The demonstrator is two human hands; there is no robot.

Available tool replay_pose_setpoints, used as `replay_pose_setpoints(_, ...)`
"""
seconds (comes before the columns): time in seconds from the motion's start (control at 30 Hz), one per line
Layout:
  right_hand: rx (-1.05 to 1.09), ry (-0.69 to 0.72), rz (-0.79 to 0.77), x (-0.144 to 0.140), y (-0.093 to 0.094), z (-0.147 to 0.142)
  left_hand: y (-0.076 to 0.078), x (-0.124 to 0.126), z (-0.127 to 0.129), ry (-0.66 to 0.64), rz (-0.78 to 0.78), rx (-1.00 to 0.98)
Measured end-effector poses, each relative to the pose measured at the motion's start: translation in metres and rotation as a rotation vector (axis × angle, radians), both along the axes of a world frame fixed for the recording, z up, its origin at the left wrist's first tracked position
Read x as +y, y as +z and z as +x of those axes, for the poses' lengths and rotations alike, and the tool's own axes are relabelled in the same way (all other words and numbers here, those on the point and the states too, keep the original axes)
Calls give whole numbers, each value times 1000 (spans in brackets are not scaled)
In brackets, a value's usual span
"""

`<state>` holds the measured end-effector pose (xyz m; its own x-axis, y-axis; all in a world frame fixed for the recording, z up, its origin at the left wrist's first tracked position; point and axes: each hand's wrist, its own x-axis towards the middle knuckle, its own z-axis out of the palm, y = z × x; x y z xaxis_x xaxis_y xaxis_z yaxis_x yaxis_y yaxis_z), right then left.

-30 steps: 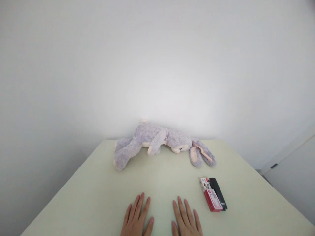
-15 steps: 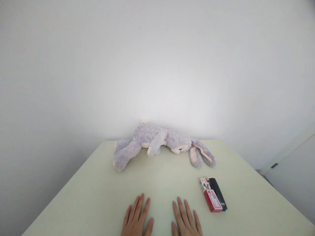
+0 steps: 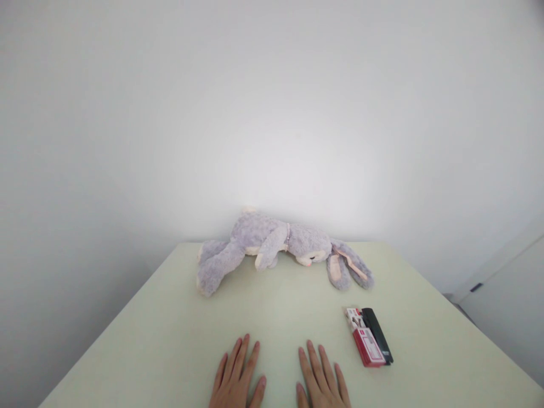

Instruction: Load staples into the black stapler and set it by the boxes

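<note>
Both hands flat at the table's near edge, fingers spread, holding nothing.
Left hand (image 3: 237, 378) and right hand (image 3: 321, 379) rest on the table (image 3: 170, 340); the red pack (image 3: 366, 344) lies just beside the right, so its grip would best close across the pack's narrow sides; the plush rabbit (image 3: 272, 245) lies at the far edge.

**Two flat hands, a packet and a bar beside them**

I see my left hand (image 3: 238, 377) and right hand (image 3: 322, 378) lying palm down on the pale green table, fingers stretched and slightly spread, gripping nothing. Nearest to my right hand lies a flat red and white printed packet (image 3: 364, 343), long side pointing away from me (its print is too small for me to read). A slim black rectangular bar (image 3: 378, 334) lies touching the packet's right edge, parallel to it.
</note>
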<state>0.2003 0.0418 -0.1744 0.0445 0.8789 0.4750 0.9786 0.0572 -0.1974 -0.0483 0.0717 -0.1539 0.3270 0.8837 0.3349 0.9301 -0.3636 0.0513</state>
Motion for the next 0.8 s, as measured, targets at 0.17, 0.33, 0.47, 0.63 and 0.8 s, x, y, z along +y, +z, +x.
replay_pose_setpoints(0.17, -27, -8, -6, 0, 0, 0, -2, 1, 0, -7, 0, 8)
replay_pose_setpoints(0.33, -59, -11, -8, 0, -3, 1, 3, 1, 0, 4, 27, -23)
replay_pose_setpoints(0.47, -64, -10, -15, 0, -2, 2, 9, -2, 4, 46, 21, -46)
replay_pose_setpoints(0.63, -52, -5, -17, -1, 3, 2, 10, -4, 6, 62, -7, -57)
replay_pose_setpoints(0.8, 9, 7, -31, -2, 8, 0, 22, -4, 10, 74, -32, -134)
